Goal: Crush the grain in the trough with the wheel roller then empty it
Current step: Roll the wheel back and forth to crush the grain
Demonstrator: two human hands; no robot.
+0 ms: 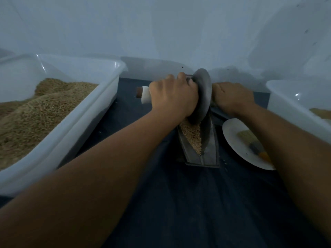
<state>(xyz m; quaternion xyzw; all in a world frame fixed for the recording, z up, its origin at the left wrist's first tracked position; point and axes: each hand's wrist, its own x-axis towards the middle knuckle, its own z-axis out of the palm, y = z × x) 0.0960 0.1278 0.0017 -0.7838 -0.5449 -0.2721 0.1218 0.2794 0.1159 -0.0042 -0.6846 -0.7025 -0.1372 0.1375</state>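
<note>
Gripping the handle on either side of the wheel [201, 94], the left hand [172, 97] and right hand [232, 97] should press down evenly and roll along the trough [211, 154], whose grain [192, 136] lies mid-counter.

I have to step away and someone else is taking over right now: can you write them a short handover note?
Left hand and right hand each grip the handle either side of the wheel roller, which stands in the trough. Grain lies in the trough's near end. The trough sits between two tubs. Crushing is under way; emptying is left.
</note>
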